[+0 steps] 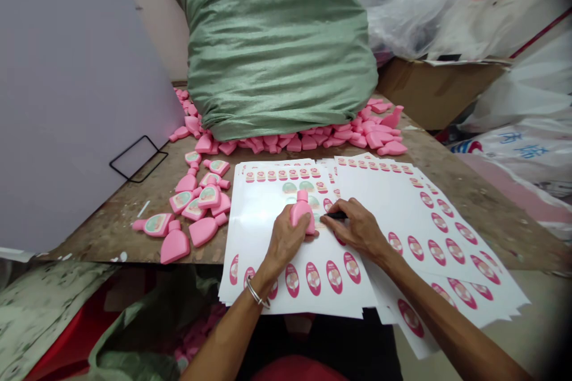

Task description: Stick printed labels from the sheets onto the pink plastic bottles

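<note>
My left hand (286, 239) is closed around a small pink plastic bottle (302, 211), pressing it down on a white sticker sheet (268, 214). My right hand (355, 227) pinches a thin black tool (336, 215) whose tip points at the bottle. The sheet carries pink oval stickers (313, 278) along its near edge and small labels along the far edge. A metal bangle (257, 294) sits on my left wrist.
More sticker sheets (429, 220) fan out to the right. Labelled pink bottles (196, 202) lie at the left, and unlabelled ones (313, 140) are heaped under a big green sack (277, 41). A lilac board (67, 83) stands left; a cardboard box (438, 89) and plastic bags (513, 101) are at the right.
</note>
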{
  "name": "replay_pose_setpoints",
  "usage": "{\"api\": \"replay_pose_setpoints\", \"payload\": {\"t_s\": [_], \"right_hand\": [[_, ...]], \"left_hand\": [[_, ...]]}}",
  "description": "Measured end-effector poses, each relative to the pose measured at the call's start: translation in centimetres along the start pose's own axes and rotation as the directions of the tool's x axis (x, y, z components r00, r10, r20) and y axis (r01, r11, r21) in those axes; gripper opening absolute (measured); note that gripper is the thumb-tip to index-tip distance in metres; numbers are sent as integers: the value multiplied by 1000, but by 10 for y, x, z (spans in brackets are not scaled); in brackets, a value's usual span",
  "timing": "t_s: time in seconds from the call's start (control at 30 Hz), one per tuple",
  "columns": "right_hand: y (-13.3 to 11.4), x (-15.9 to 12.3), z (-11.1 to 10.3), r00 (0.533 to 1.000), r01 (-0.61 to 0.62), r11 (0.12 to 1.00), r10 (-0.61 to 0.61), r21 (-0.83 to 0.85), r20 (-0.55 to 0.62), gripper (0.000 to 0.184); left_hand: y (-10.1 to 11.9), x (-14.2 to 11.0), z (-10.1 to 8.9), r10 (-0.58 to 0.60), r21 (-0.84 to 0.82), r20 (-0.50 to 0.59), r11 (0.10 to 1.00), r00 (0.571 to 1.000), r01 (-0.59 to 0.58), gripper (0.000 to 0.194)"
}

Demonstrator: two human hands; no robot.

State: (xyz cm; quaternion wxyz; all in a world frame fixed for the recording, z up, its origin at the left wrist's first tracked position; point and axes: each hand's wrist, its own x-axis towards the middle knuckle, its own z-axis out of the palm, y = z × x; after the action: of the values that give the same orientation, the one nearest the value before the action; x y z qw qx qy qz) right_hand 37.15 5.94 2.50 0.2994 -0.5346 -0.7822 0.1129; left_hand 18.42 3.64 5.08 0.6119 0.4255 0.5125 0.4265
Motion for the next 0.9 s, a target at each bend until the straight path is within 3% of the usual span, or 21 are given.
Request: {"api": "replay_pose_setpoints", "payload": {"t_s": [0.17, 0.23, 0.33, 0.47, 0.63, 0.9], "right_hand": [[-8, -4, -1, 987, 124, 987, -134, -106, -85, 17], [-12, -7, -6, 981, 132, 990, -137, -47, -135, 17], [-20, -8, -17, 982, -28, 978, 66, 207, -179, 22], [-34, 0, -31, 933, -252, 850, 340, 462, -118, 29], [-56, 8, -27, 933, -305, 754, 358, 581, 25, 34], [-75, 9, -16, 923, -332, 700, 380, 632, 63, 35]], "left_hand": [[-2, 0, -2, 8, -54, -3, 998, 1000, -8, 37], [-5, 1, -4, 17, -107, 2, 994, 1000, -16, 40], [-7, 2, -7, 29, -212, 12, 977, 999, -26, 42], [-1, -2, -7, 37, -379, 28, 925, 999, -24, 52], [15, -16, -4, 32, -468, 56, 884, 998, -2, 60], [19, -26, -6, 43, -480, 43, 877, 998, -17, 59]]}}
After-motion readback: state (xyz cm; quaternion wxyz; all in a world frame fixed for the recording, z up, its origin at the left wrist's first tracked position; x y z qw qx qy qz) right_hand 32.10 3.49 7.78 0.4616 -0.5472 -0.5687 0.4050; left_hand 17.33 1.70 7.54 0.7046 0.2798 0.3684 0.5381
